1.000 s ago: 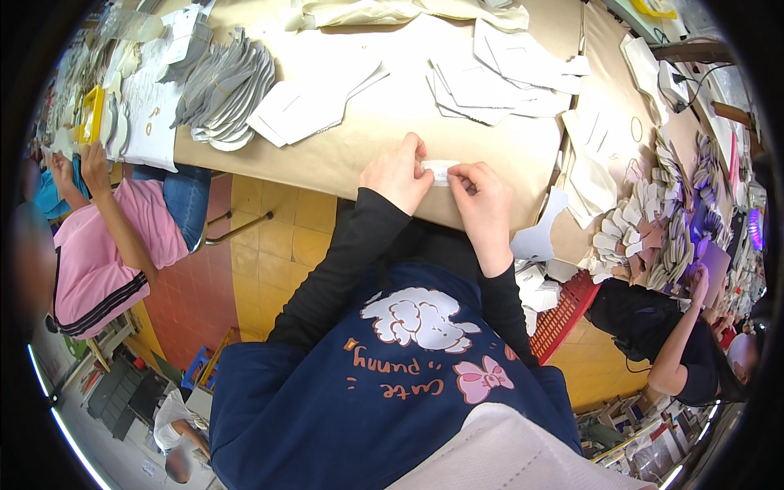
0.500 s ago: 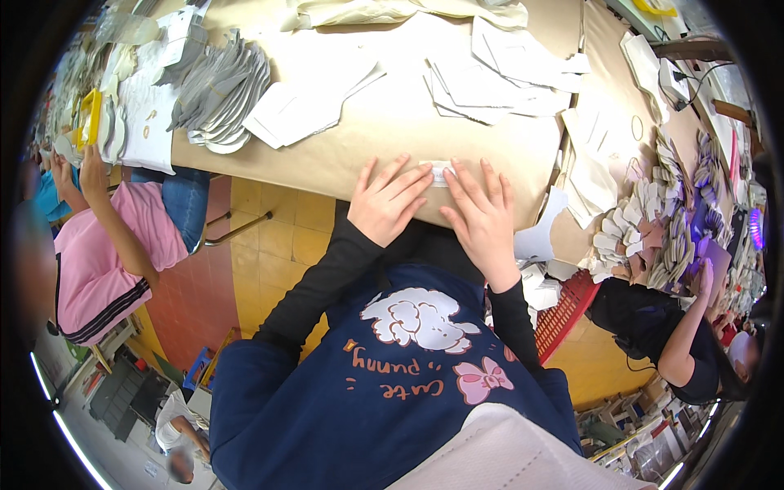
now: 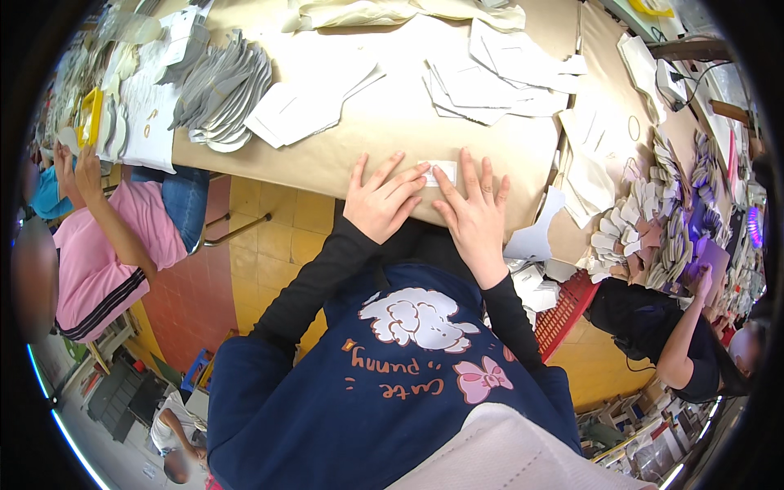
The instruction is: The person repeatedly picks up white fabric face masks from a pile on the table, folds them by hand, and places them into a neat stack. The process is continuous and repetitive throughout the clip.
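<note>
A small white rectangular piece with faint printing (image 3: 442, 175) lies flat near the front edge of the paper-covered table (image 3: 310, 167). My left hand (image 3: 380, 196) rests palm down with its fingers spread, the index fingertip at the piece's left end. My right hand (image 3: 474, 208) is also palm down with fingers apart, its index fingertip pressing on the piece's middle. Part of the piece is hidden under the fingertips. A grey curved cut piece (image 3: 535, 233) hangs at the table edge to the right of my right hand.
White cut pieces (image 3: 306, 106) lie beyond my left hand, next to a fanned stack of grey pieces (image 3: 224, 94). More white pieces (image 3: 482, 82) are ahead. A red crate (image 3: 567, 306) stands below at right. Co-workers sit on both sides, one in a pink shirt (image 3: 110, 253).
My right index finger has slid left onto the small white piece, and the other right fingers have spread, so more of the piece shows. My left hand has shifted slightly left.
</note>
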Demonstrator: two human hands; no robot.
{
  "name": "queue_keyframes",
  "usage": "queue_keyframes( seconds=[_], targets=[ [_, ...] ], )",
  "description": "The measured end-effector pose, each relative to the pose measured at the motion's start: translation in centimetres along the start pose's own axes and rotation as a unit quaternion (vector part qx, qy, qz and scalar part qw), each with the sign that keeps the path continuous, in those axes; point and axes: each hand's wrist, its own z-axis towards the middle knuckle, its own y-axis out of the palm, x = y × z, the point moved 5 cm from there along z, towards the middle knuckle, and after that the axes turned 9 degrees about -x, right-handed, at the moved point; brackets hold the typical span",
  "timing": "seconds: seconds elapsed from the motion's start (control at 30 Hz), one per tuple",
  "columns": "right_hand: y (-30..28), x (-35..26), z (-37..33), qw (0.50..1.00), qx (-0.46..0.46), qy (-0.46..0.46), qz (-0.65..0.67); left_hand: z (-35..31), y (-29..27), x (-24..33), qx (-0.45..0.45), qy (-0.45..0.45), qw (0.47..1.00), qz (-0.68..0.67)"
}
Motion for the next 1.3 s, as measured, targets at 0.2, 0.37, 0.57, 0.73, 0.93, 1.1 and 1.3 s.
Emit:
queue_keyframes(
  seconds=[0.2,0.37,0.57,0.73,0.93,1.1,1.3],
  targets=[
    [-0.9,0.7,-0.6,0.998,0.001,0.060,-0.017,0.0,0.1,0.0,-0.008,0.005,1.000,0.021],
    [-4.3,4.9,-2.8,0.989,0.069,0.112,0.062,0.1,0.9,0.8,-0.043,-0.016,0.998,0.048],
    [-6.8,9.5,-8.0,0.952,0.108,0.281,0.047,0.1,1.8,1.8,-0.086,-0.022,0.991,0.102],
    [-4.5,10.4,-9.4,0.897,0.053,0.363,0.248,0.1,1.7,1.7,-0.085,-0.013,0.991,0.099],
    [-4.3,10.2,-7.9,0.920,0.065,0.315,0.223,-0.4,-0.5,1.5,0.027,-0.004,0.998,-0.054],
    [-6.3,8.4,-7.2,0.939,-0.030,0.270,0.211,-2.3,-1.6,1.4,0.050,-0.081,0.928,-0.362],
    [-10.7,1.3,-6.6,0.875,-0.042,-0.201,0.438,-2.6,1.8,3.7,-0.090,-0.167,0.642,-0.743]
  ],
)
